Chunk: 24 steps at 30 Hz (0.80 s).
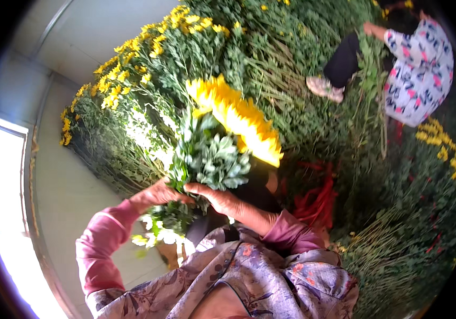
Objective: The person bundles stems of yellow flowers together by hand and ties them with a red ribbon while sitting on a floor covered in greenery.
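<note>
A bunch of yellow chrysanthemums (234, 119) stands up in front of me, its blooms packed into one band above dense green leaves (216, 161). Around the left side of its leafy stems closes my left hand (160, 194). My right hand (218, 199) grips the bunch from the right, with the thumb lying across the leaves. The two hands nearly meet below the foliage. Leaves and some bright sunlit parts hang beneath them near my lap. The fingers behind the stems are hidden.
Yellow chrysanthemums on leafy stems (132, 75) are heaped along the pale wall (68, 159). Red strips (317, 201) lie right of my knees. Cut stems (375, 243) cover the floor at right. Another person in a patterned top (419, 71) sits among stems. Bright light enters through an opening (4, 179) at left.
</note>
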Available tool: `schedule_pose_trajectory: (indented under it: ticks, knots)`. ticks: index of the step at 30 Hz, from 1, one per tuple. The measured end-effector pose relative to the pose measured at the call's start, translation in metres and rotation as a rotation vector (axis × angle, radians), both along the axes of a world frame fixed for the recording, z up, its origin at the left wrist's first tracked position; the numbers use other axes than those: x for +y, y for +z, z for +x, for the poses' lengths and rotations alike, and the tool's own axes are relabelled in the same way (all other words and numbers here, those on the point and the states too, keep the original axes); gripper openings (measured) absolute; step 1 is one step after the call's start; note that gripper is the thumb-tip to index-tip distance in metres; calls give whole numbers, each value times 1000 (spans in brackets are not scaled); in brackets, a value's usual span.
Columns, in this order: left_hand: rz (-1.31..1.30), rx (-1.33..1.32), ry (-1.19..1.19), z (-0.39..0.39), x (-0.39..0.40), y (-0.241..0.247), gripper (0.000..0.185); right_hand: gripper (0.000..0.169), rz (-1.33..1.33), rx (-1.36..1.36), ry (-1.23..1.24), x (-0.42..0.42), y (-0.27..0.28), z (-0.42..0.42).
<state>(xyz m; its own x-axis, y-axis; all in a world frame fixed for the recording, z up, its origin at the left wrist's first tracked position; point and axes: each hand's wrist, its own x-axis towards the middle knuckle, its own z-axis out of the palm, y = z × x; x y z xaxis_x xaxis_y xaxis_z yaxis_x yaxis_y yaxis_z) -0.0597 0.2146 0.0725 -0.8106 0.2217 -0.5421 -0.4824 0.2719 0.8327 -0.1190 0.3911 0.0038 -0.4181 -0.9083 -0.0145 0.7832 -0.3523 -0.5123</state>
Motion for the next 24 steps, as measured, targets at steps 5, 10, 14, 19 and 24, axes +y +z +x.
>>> schedule_pose_trajectory:
  ticks: [5,10,14,19,24]
  knots:
    - [-209,177,-34,0,27,-23,63,47,-209,-91,-27,15,-74,31]
    - [-770,426,277,17,85,-15,108,51,-59,312,-199,18,-85,42]
    - [-668,379,379,33,106,-41,90,46,187,484,-187,23,-65,48]
    - [-835,575,28,2,53,-59,49,42,316,596,-173,46,-24,6]
    - [-640,578,-83,-19,27,-64,35,51,227,428,-378,39,-28,6]
